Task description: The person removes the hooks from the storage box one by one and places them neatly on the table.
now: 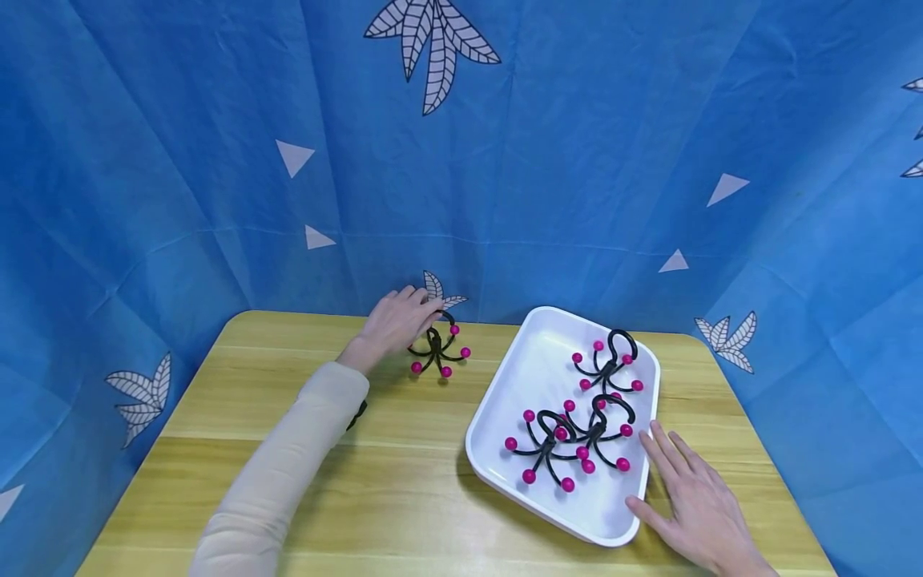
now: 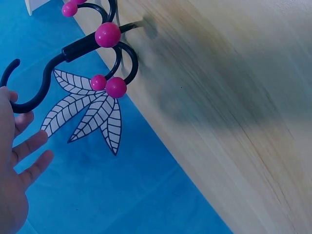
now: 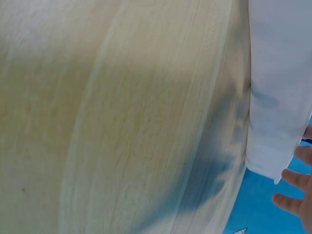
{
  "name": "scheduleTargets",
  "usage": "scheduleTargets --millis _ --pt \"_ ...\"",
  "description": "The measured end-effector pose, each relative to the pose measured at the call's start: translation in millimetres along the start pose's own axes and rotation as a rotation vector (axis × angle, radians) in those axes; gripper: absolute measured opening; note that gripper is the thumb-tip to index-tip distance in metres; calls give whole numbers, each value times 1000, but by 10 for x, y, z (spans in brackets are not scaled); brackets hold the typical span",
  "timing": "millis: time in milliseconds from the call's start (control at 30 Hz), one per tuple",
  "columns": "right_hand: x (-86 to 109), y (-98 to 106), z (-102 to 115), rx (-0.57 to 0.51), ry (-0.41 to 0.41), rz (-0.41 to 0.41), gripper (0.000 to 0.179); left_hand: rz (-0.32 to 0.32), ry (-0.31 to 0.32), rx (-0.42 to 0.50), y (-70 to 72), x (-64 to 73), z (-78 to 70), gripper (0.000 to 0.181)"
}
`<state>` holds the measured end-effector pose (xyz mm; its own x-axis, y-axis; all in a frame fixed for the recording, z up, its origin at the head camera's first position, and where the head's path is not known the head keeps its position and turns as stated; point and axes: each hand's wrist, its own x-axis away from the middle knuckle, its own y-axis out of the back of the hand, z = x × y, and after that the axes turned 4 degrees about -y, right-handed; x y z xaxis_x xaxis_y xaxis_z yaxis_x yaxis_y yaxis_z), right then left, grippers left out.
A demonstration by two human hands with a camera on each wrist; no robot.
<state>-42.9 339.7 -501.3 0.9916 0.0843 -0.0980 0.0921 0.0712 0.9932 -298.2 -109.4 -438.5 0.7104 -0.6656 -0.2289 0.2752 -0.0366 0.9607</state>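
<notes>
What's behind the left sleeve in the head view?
A short black piece shows past the left sleeve, against the wooden table. The sleeve covers the rest; can't tell whether it matches the black hook at the left hand.

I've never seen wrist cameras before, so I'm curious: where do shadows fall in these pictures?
Head: soft shadow by the near-left side of the white tray; left wrist: broad, blurry shadow across the table; right wrist: soft-edged, bluish shadow beside the tray's wall.

Left fingers (image 1: 431,308) on pink-balled black hook (image 1: 436,344), three similar hooks (image 1: 608,371) in white tray (image 1: 517,385), right fingers (image 1: 667,447) against it
</notes>
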Motion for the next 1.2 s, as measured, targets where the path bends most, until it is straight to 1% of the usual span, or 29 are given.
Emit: scheduleTargets --millis 200,333,400,500,667,833,1000,1200 --pt "1 3 0 -2 1 3 98 32 25 27 40 -4 -16 45" --pt "-11 5 -1 -6 6 -4 98 33 37 42 97 -3 -41 50" --pt "-13 8 -1 -7 7 -5 98 22 27 40 146 -5 -69 50" --pt "-15 13 -2 -8 9 -10 98 -9 -5 22 233 -16 -132 50" --pt "-17 14 1 -9 15 -14 98 -59 -77 6 382 -37 -286 46" --pt "-14 8 0 -13 12 -9 98 -57 -117 33 500 -47 -479 46" --pt "-16 -1 1 -12 8 -8 99 -41 -148 64 562 -51 -665 48" --pt "-10 -13 0 -14 14 -27 98 -38 -202 72 570 -36 -892 49"
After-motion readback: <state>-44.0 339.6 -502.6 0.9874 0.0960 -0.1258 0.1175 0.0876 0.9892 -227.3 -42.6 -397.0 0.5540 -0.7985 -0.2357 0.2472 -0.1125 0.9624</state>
